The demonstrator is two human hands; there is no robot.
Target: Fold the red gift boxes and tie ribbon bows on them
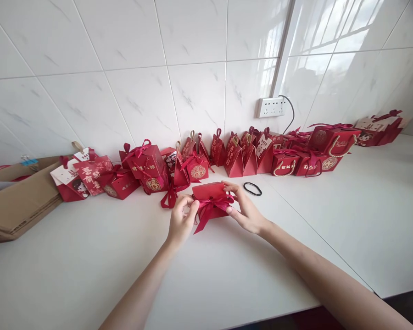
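Note:
A small red gift box [209, 189] rests on the white table in front of me. A dark-red ribbon bow [216, 203] is tied across its front, one tail hanging down towards me. At the box's left end my left hand [183, 220] is closed, thumb and forefinger pinched on the ribbon's left side. My right hand [245, 211] curls around the right end, its fingers at the upper corner and back and its thumb low by the bow's right loop. The box's right side is partly hidden behind those fingers.
Several red gift boxes [147, 161] and peaked boxes [236, 158] line the tiled wall. More boxes with rope handles [333, 137] are stacked to the right. A black band [252, 189] lies near my right hand. Brown cardboard [24, 206] sits at left; a power strip [271, 107] is on the wall.

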